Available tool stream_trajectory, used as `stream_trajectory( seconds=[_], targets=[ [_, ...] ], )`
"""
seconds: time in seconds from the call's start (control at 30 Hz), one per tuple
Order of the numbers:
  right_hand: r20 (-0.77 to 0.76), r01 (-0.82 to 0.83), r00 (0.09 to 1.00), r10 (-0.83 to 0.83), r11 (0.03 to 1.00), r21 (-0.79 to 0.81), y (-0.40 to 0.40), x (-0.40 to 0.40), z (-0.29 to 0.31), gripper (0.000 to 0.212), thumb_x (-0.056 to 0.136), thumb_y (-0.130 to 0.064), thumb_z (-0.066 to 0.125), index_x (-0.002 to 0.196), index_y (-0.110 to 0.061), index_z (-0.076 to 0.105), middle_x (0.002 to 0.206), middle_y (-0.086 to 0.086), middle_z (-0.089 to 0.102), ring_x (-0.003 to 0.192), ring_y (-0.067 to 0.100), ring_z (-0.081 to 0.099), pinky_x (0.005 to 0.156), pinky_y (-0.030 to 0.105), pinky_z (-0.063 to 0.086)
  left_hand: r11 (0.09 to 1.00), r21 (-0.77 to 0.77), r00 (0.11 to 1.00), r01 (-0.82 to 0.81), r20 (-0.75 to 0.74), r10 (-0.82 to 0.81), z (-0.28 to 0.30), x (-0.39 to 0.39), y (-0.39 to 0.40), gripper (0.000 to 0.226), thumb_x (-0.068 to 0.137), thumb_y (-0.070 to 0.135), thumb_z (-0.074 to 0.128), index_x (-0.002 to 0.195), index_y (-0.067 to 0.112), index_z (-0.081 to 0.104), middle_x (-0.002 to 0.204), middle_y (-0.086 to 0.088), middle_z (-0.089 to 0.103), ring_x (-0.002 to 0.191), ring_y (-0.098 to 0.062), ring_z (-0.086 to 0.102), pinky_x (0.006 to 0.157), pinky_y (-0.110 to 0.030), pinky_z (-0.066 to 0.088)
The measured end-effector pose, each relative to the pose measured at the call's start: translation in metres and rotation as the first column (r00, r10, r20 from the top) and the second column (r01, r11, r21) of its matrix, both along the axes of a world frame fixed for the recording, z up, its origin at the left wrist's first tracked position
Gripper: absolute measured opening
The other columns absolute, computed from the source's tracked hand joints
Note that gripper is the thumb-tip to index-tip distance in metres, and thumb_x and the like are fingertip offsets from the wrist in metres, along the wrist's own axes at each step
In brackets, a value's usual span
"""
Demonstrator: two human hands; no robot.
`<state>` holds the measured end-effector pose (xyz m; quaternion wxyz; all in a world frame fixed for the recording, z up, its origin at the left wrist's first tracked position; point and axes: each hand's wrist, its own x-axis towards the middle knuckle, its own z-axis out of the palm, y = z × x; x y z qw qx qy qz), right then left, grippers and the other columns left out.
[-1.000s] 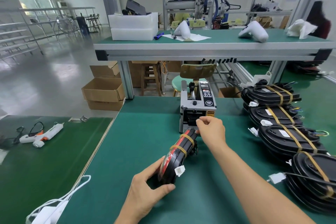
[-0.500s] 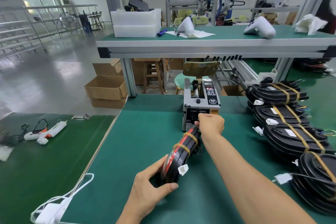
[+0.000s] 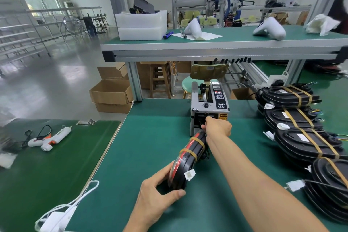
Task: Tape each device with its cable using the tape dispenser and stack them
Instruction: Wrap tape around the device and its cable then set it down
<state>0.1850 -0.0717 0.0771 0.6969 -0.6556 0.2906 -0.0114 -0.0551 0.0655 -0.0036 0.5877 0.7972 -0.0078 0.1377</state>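
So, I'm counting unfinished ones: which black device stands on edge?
The device the left hand grips by the tape dispenser; the taped ones lie flat, stacked.

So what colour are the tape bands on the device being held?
Yellowish tan bands around the black device; head view.

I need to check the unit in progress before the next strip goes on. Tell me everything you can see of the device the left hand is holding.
The device is a black, rounded, flat housing of plastic-looking material with a red stripe along its upper edge. It stands on its edge on the green mat, pointing toward the tape dispenser. Two tan tape bands wrap its far half, and a white connector sticks out near the front. The left hand grips its near end, thumb in front. The right hand is at its far end, at the dispenser's mouth.
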Motion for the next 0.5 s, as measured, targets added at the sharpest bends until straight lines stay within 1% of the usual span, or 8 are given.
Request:
stream_trajectory(
  seconds=[0.07,0.13,0.2,0.27,0.33,0.37,0.43,0.5],
  targets=[
    [0.015,0.007,1.000,-0.007,1.000,0.007,-0.001,-0.001,0.000,0.014,0.085,-0.012,0.073,0.073,-0.013,0.065,0.044,-0.005,0.064,0.047,0.009,0.070,0.070,0.038,0.065,1.000,-0.003,1.000,0.001,-0.003,-0.001,0.000,0.000,0.000,0.080,0.077,0.046,0.098,0.148,0.045,0.062,0.145,0.016,0.068,0.140,-0.009,0.061,0.113,-0.018,0.045],
    [0.043,-0.001,0.999,0.000,1.000,0.019,-0.005,-0.006,0.002,0.012,0.084,-0.011,0.072,0.074,-0.014,0.068,0.045,-0.006,0.065,0.047,0.007,0.069,0.061,0.031,0.061,1.000,-0.005,1.000,-0.001,-0.005,0.001,-0.001,0.000,0.000,0.080,0.076,0.046,0.099,0.148,0.045,0.062,0.145,0.015,0.068,0.140,-0.009,0.061,0.114,-0.020,0.045],
    [0.087,-0.036,0.996,0.035,0.999,0.006,-0.014,-0.016,0.003,0.010,0.085,-0.012,0.069,0.077,-0.016,0.073,0.048,-0.008,0.066,0.057,0.010,0.071,0.055,0.025,0.051,1.000,-0.005,1.000,-0.005,-0.008,0.005,-0.002,0.000,0.000,0.080,0.076,0.047,0.098,0.147,0.046,0.062,0.145,0.016,0.069,0.139,-0.009,0.061,0.115,-0.022,0.046],
    [0.141,-0.087,0.986,0.090,0.996,-0.029,-0.028,-0.029,0.001,0.011,0.086,-0.013,0.068,0.080,-0.018,0.076,0.057,-0.008,0.071,0.070,0.014,0.070,0.056,0.024,0.045,1.000,-0.010,1.000,-0.005,-0.010,0.004,-0.003,0.000,0.001,0.080,0.076,0.048,0.098,0.148,0.046,0.062,0.145,0.016,0.069,0.139,-0.009,0.061,0.115,-0.024,0.046],
    [0.211,-0.138,0.966,0.151,0.988,-0.072,-0.045,-0.045,0.000,0.011,0.086,-0.013,0.069,0.081,-0.018,0.077,0.075,-0.010,0.073,0.078,0.014,0.065,0.063,0.024,0.046,1.000,-0.014,1.000,0.001,-0.016,-0.001,-0.003,0.001,0.001,0.080,0.077,0.048,0.098,0.148,0.045,0.062,0.145,0.016,0.069,0.140,-0.009,0.061,0.115,-0.024,0.046],
    [0.246,-0.159,0.953,0.176,0.983,-0.088,-0.053,-0.053,0.002,0.011,0.087,-0.012,0.070,0.080,-0.018,0.077,0.079,-0.011,0.073,0.079,0.012,0.064,0.068,0.024,0.047,1.000,-0.017,1.000,0.004,-0.016,-0.004,-0.003,0.001,0.000,0.080,0.077,0.047,0.098,0.148,0.045,0.062,0.145,0.015,0.069,0.140,-0.009,0.061,0.115,-0.024,0.046],
    [0.315,-0.205,0.920,0.232,0.972,-0.117,-0.065,-0.071,0.008,0.011,0.087,-0.014,0.072,0.079,-0.019,0.077,0.073,-0.014,0.070,0.072,0.008,0.058,0.072,0.024,0.047,1.000,-0.022,1.000,0.006,-0.021,-0.006,-0.004,0.002,0.001,0.080,0.078,0.045,0.098,0.149,0.042,0.062,0.146,0.014,0.068,0.141,-0.011,0.061,0.116,-0.024,0.046],
    [0.390,-0.274,0.864,0.319,0.947,-0.168,-0.071,-0.091,0.016,0.013,0.088,-0.016,0.074,0.077,-0.021,0.077,0.068,-0.011,0.066,0.064,0.005,0.052,0.067,0.018,0.047,1.000,-0.019,1.000,0.006,-0.018,-0.006,-0.004,0.002,0.001,0.080,0.077,0.047,0.098,0.149,0.042,0.062,0.145,0.015,0.069,0.140,-0.010,0.061,0.115,-0.022,0.046]
  ],
)
